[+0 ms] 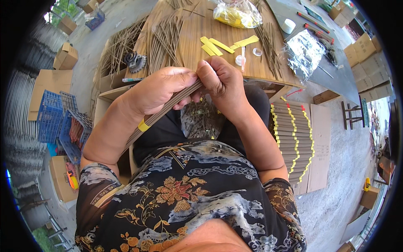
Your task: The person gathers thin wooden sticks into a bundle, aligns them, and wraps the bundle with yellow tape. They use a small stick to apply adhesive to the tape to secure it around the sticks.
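A bundle of thin brown sticks [171,102], which look like incense sticks, slants up from my lap with a yellow paper band [144,126] round its lower part. My left hand [161,86] is wrapped around the bundle above that band. At the upper end my right hand [221,80] is closed, its thumb and curled fingers pressed on the sticks. The fingers hide most of that end, so I cannot tell if another strip lies there. Just beyond my hands, loose yellow paper strips [211,45] lie on the wooden table [194,31].
Loose brown sticks [165,40] lie on the table, beside a small round jar [239,60] and a plastic bag of yellow strips [237,14]. On the right, finished banded bundles [292,138] lie in rows on cardboard [320,147]. Blue crates [49,115] stand at left.
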Demonstrator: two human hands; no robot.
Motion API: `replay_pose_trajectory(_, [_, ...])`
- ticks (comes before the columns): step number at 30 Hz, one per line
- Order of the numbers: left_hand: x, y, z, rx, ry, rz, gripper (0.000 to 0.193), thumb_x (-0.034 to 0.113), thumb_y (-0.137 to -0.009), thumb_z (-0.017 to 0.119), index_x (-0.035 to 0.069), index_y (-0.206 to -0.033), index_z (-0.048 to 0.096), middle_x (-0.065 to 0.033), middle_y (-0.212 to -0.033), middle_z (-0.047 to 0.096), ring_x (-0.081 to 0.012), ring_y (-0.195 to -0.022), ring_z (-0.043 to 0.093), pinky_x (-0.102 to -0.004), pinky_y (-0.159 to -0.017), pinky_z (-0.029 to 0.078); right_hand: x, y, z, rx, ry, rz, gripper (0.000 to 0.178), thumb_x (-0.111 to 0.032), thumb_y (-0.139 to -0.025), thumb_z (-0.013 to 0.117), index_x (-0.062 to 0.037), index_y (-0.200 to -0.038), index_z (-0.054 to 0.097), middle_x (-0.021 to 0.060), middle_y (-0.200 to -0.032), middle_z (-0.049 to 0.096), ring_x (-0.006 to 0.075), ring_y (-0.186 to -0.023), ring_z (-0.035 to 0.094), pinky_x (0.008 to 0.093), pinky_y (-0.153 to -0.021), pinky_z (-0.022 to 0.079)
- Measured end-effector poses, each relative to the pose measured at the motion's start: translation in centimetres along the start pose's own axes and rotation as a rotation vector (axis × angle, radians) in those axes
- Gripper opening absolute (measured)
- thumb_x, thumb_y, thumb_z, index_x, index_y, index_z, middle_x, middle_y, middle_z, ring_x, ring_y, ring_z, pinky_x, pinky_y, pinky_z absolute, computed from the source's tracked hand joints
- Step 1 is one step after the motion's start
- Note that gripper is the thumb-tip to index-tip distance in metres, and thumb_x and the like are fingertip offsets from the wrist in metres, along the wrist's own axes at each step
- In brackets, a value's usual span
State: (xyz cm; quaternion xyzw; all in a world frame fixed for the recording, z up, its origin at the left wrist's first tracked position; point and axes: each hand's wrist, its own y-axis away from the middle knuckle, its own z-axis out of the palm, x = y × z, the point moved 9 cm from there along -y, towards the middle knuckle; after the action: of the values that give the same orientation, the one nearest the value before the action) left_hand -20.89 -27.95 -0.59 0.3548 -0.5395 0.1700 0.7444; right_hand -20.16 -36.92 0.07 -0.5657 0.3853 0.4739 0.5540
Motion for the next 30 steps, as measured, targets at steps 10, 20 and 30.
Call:
replay_pose_trajectory(10, [-2.8, 0.1, -0.4, -0.01, 0.233, -0.031, 0.029, 0.031, -0.092, 0.042, 0.003, -0.087, 0.052, -0.0034, -0.066, 0.053, -0.0061, -0.05, 0.045, -0.0162, -0.044, 0.037, 1.9, -0.4, 1.3, -0.109, -0.215, 0.076, 0.028, -0.025, -0.088, 0.053, 0.002, -0.084, 0.05, 0.0058, -0.067, 0.057, 0.0081, -0.056, 0.056, 0.0209, -0.049, 0.043])
replay_pose_trajectory(20, [-3.7, 0.8, -1.9, 0.025, 0.27, 0.002, 0.032, 0.032, -0.09, 0.045, 0.001, -0.093, 0.05, -0.008, -0.069, 0.053, -0.0102, -0.051, 0.046, -0.019, -0.044, 0.038, 1.6, -0.1, 2.5, -0.322, -0.212, 0.052, 0.02, -0.015, -0.085, 0.059, 0.0024, -0.093, 0.052, 0.0008, -0.077, 0.056, 0.0046, -0.071, 0.05, 0.0191, -0.062, 0.043])
replay_pose_trajectory(30, [-4.2, 1.0, -1.4, -0.073, 0.409, -0.022, 0.025, 0.029, -0.092, 0.043, 0.005, -0.089, 0.049, -0.0066, -0.07, 0.054, -0.0084, -0.052, 0.048, -0.0177, -0.045, 0.039, 2.1, -0.4, 3.1, -0.405, -0.248, 0.01, 0.02, -0.015, -0.084, 0.06, 0.001, -0.093, 0.053, 0.0009, -0.075, 0.057, 0.0053, -0.069, 0.052, 0.0212, -0.062, 0.045])
